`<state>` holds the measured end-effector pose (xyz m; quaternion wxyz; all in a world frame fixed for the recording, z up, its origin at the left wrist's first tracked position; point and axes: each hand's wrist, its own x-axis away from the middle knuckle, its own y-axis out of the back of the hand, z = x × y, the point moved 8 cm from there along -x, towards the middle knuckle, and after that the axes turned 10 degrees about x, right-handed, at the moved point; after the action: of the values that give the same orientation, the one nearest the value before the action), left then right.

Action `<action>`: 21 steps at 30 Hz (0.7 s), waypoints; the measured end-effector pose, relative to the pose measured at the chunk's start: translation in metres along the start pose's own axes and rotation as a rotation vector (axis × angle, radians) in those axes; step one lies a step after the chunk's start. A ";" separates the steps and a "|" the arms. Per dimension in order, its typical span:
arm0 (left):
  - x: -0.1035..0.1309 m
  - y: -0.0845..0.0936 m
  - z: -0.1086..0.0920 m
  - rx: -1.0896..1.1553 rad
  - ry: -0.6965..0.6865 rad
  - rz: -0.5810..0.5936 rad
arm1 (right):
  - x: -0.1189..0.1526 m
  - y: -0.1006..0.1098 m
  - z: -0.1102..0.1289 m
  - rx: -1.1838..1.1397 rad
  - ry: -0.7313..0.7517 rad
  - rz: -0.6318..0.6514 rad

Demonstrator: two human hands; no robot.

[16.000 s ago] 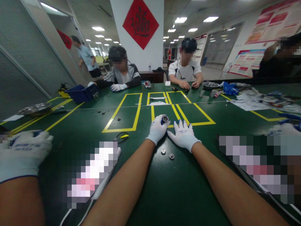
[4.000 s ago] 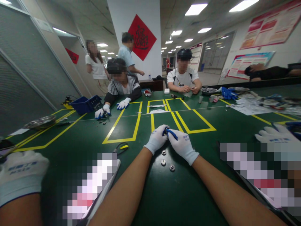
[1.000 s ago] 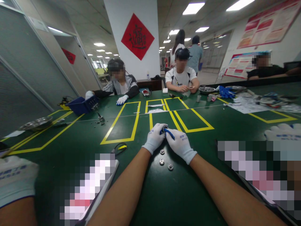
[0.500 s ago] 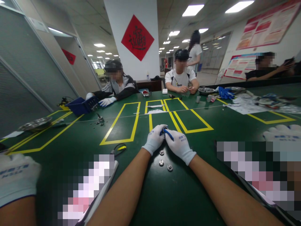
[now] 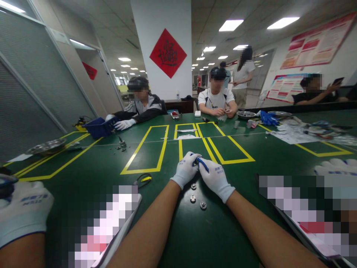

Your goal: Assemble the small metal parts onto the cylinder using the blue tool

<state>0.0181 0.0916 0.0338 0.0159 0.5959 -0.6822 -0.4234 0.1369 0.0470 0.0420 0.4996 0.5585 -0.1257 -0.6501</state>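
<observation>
Both my hands wear white gloves with blue print, and they meet over the table. The fingers of my left hand (image 5: 186, 170) are closed around a small, dark, round thing (image 5: 196, 160) that the gloves mostly hide. My right hand (image 5: 216, 176) pinches at the same spot. A blue strip shows along its thumb side; I cannot tell whether it is glove coating or a separate thing. Below the hands lie three small metal discs with raised hubs: an upper disc (image 5: 193, 186), a middle disc (image 5: 193, 198) and a lower right disc (image 5: 203, 205).
Other people's gloved hands show at the left edge (image 5: 28, 208) and right edge (image 5: 336, 167). Phone-like slabs (image 5: 134, 212) flank my arms. A cable (image 5: 143, 179), yellow tape frames (image 5: 141, 172), a blue basket (image 5: 99, 127) and metal trays (image 5: 47, 146) are on the green table.
The view has tilted up slightly, so everything sits lower. My hands stay together on the small thing. At the left edge, the neighbour's hand now shows a dark round thing.
</observation>
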 end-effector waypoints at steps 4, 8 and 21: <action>0.000 -0.001 0.003 0.015 0.007 0.008 | 0.000 -0.001 -0.001 -0.015 -0.004 0.008; -0.002 -0.003 0.004 0.036 -0.007 0.020 | 0.000 -0.001 -0.002 -0.015 -0.006 0.004; -0.001 0.000 0.001 0.039 0.032 -0.003 | 0.001 -0.002 -0.003 -0.023 -0.029 -0.005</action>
<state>0.0183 0.0933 0.0335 0.0145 0.6039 -0.6890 -0.4006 0.1383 0.0486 0.0387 0.5025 0.5435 -0.1239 -0.6609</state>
